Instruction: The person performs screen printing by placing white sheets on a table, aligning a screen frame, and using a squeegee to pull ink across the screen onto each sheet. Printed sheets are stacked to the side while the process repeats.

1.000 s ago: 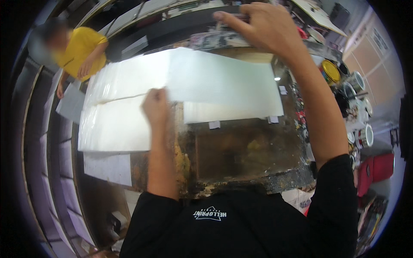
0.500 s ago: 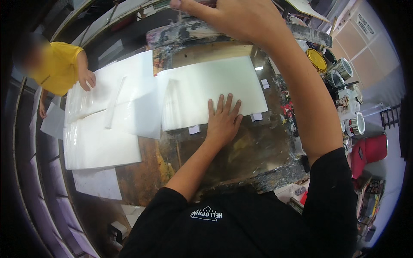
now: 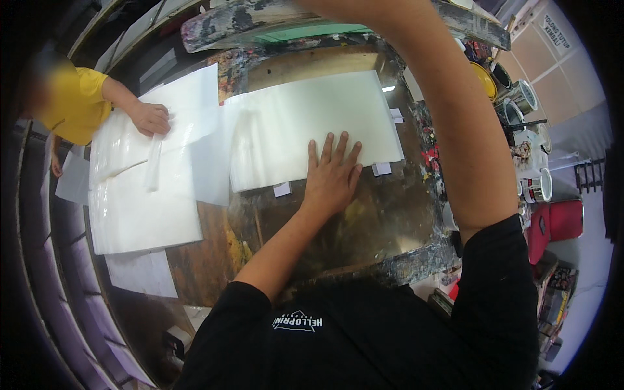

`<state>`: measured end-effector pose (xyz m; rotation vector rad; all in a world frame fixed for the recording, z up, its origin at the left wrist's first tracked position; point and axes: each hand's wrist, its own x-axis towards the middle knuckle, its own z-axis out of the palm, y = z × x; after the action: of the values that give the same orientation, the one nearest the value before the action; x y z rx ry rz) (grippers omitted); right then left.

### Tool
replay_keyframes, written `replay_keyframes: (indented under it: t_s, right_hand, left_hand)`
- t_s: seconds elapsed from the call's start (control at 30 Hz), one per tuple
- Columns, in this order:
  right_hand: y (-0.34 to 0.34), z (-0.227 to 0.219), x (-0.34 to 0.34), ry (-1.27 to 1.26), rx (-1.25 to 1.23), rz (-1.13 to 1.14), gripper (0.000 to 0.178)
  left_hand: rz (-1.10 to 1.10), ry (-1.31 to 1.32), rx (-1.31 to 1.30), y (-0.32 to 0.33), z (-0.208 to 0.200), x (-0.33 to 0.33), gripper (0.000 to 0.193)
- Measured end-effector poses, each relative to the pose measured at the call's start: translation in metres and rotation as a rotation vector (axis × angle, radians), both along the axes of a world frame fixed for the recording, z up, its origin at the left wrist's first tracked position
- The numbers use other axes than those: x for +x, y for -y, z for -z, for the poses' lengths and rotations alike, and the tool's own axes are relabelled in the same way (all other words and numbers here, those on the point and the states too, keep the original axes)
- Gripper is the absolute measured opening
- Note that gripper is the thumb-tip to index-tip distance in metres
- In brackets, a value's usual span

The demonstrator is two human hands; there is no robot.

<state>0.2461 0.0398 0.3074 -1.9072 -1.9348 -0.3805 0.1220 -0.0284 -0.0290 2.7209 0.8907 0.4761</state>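
Note:
My left hand (image 3: 330,174) lies flat, fingers spread, on the near edge of a smooth white plastic bag (image 3: 292,117) on the stained table (image 3: 286,244). My right arm stretches up across the picture. The right hand (image 3: 364,8) is cut off by the upper edge, close to a paint-crusted bar (image 3: 247,26) with green below it; its fingers are hidden. Small folded white tabs (image 3: 282,189) stick out at the bag's near side, with another tab (image 3: 396,116) at its right side.
At left, a co-worker's hand (image 3: 151,119) is at a clear strip (image 3: 154,166) on stacked white plastic bags (image 3: 146,221). Paint cans (image 3: 523,97) line the right side, with a red chair (image 3: 562,220) beyond. Shelving racks (image 3: 71,279) stand at far left.
My right hand has moved up, mostly out of view. The bar now shows green below it. The co-worker's hand has moved right onto the strip. My left hand stays flat on the bag.

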Motion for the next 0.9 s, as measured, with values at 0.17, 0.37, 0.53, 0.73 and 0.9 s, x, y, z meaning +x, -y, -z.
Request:
replay_keyframes:
  t_s: [0.17,0.37,0.53,0.73,0.9]
  right_hand:
    - [0.001,0.008,0.011,0.043,0.072,-0.094,0.091]
    - [0.050,0.109,-0.001,0.065,0.136,-0.076,0.061]
    - [0.102,0.190,-0.003,0.061,-0.329,-0.175,0.040]
    - [0.150,0.259,-0.028,-0.021,-0.377,-0.081,0.040]
    - [0.086,0.275,-0.013,-0.017,-0.265,-0.052,0.040]
  left_hand:
    - [-0.174,0.478,-0.217,-0.019,-0.054,-0.021,0.072]
    - [-0.101,1.047,-0.867,-0.035,-0.171,-0.090,0.112]
    - [-0.378,0.522,-0.575,-0.001,-0.071,-0.116,0.111]
    - [-0.474,0.235,-0.227,0.017,-0.019,-0.120,0.114]
    - [-0.452,0.291,-0.224,0.020,-0.019,-0.123,0.114]
